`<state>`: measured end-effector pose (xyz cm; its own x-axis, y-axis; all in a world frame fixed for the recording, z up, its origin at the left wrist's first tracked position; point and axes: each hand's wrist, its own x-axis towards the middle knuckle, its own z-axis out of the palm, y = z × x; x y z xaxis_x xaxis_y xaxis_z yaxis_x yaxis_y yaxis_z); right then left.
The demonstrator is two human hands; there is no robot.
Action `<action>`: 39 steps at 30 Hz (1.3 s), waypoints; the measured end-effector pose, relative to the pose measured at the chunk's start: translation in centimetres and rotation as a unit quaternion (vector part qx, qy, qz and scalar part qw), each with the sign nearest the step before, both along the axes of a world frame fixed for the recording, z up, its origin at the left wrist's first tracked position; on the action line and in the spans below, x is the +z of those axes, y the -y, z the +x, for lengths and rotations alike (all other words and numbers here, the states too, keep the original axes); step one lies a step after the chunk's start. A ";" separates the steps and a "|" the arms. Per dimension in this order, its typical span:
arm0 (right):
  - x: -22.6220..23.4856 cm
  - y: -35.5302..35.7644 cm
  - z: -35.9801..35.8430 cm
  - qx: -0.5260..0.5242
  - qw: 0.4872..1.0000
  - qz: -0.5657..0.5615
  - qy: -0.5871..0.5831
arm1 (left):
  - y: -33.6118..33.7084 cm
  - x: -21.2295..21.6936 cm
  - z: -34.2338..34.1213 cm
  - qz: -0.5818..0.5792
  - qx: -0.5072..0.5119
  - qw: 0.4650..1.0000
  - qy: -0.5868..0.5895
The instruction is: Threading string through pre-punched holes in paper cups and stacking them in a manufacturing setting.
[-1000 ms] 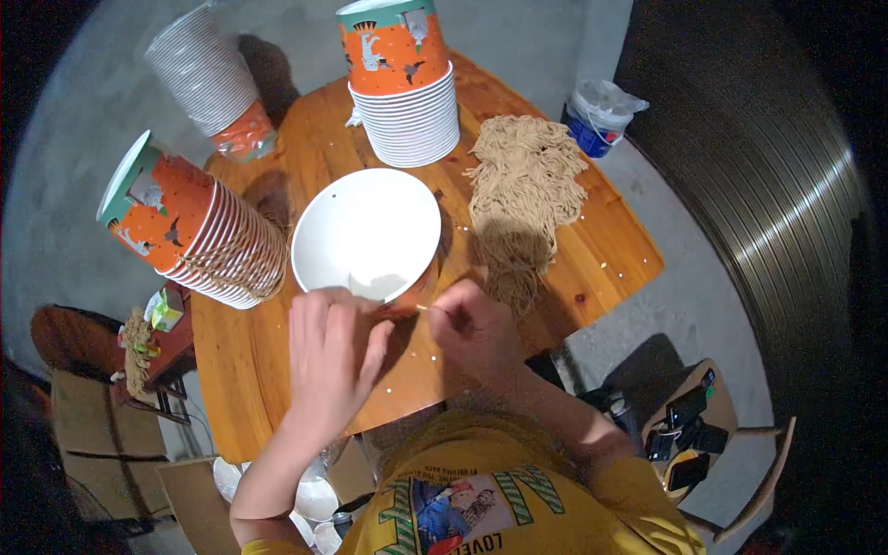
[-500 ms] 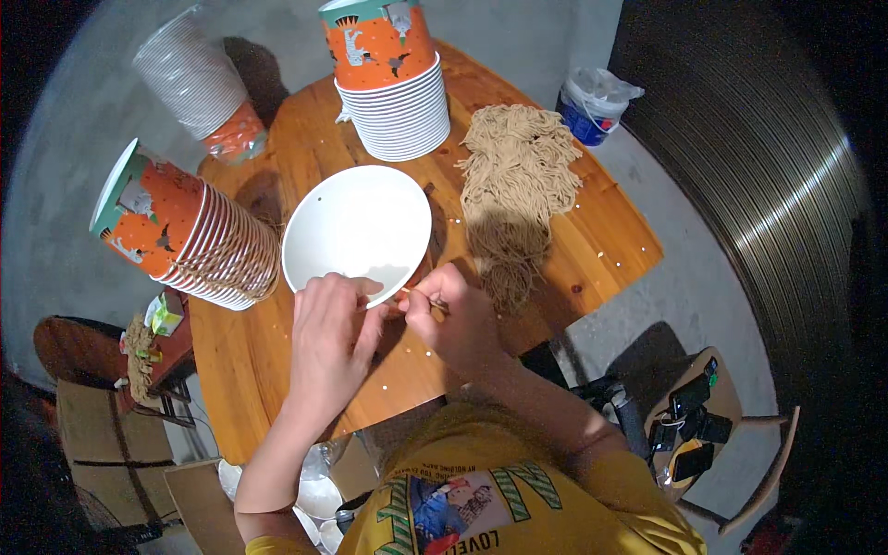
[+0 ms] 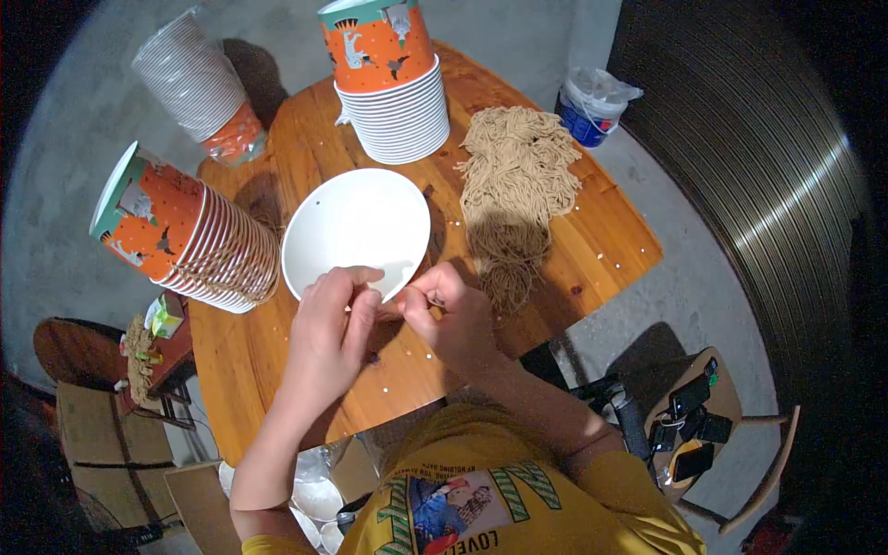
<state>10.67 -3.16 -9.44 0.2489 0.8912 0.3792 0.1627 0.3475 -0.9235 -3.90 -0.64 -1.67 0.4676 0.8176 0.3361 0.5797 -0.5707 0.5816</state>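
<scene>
A white-lined paper bucket [image 3: 356,222] sits in the middle of the wooden table, its open mouth facing me. A small dark hole shows near its far left rim. My left hand [image 3: 333,314] grips the near rim, fingers inside and thumb outside. Just to the right, my right hand [image 3: 451,319] is closed in a pinch against the same rim. What lies between its fingertips is too small and covered to make out. Right of the bucket lies a long heap of tan cord [image 3: 518,176], its near end in shadow.
Nested orange paper buckets stand in a stack [image 3: 393,102] at the back and another stack [image 3: 190,231] at left, the latter with cords hanging on it. A plastic-wrapped stack [image 3: 199,88] is behind. Small white bits dot the table [image 3: 610,231]. A stool [image 3: 717,398] holds several dark devices.
My left thumb has lifted slightly along the near rim. The right fingertips have closed in at the rim, and the thin pale piece seen there before is now hidden.
</scene>
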 end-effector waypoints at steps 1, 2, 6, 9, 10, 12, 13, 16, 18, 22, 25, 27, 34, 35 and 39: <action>0.1 0.0 0.0 -0.002 1.000 -0.006 0.005 | -0.2 0.5 0.2 0.001 0.000 1.000 0.000; 0.1 0.0 0.0 -0.002 1.000 -0.005 0.006 | -0.5 1.4 0.4 -0.068 -0.012 0.998 -0.002; 0.8 0.2 0.1 0.005 0.999 -0.039 0.009 | -3.1 2.8 0.6 -0.197 -0.096 0.974 -0.059; 0.5 0.1 0.3 0.004 0.999 -0.040 0.025 | -4.6 3.0 0.8 -0.232 -0.172 0.953 -0.089; 0.3 0.0 0.4 0.002 0.999 -0.024 0.034 | -4.8 3.2 1.0 -0.257 -0.163 0.947 -0.108; 0.7 0.1 0.6 0.004 0.999 -0.037 0.037 | -5.0 3.3 1.4 -0.280 -0.154 0.939 -0.127; 0.9 0.1 0.8 0.007 0.998 -0.051 0.039 | -5.0 3.1 1.4 -0.271 -0.148 0.942 -0.132; 2.3 0.3 0.7 0.008 0.998 -0.058 0.024 | -4.7 2.3 1.2 -0.243 -0.135 0.954 -0.114; 1.1 -0.2 1.9 0.036 0.999 -0.019 -0.015 | -4.4 2.3 0.9 -0.224 -0.129 0.962 -0.089; 4.3 -0.5 2.0 0.021 0.996 0.009 -0.088 | -3.8 2.7 0.9 -0.111 -0.079 0.990 -0.028; 5.1 -1.3 2.3 0.080 0.993 0.082 -0.019 | -3.8 2.9 1.3 -0.068 -0.112 0.991 -0.010; 4.5 -1.6 2.6 0.038 0.995 0.041 0.085 | -3.9 2.7 1.4 -0.161 -0.102 0.981 0.039; 4.4 -2.1 2.8 0.087 0.996 -0.033 0.008 | -4.8 2.9 0.9 -0.461 -0.116 0.865 0.161; 4.5 -2.1 2.9 0.101 0.994 -0.043 -0.008 | -4.8 3.0 1.1 -0.484 -0.107 0.852 0.167; 4.2 -2.7 3.3 0.174 0.973 -0.043 -0.146 | -5.4 2.0 1.4 -0.509 -0.091 0.835 0.189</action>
<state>13.99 -0.50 -5.21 0.0120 0.9658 0.2589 -0.2246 0.2549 -0.9405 -2.50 4.73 0.32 0.6337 0.6959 -0.3378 0.2032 0.2716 0.9407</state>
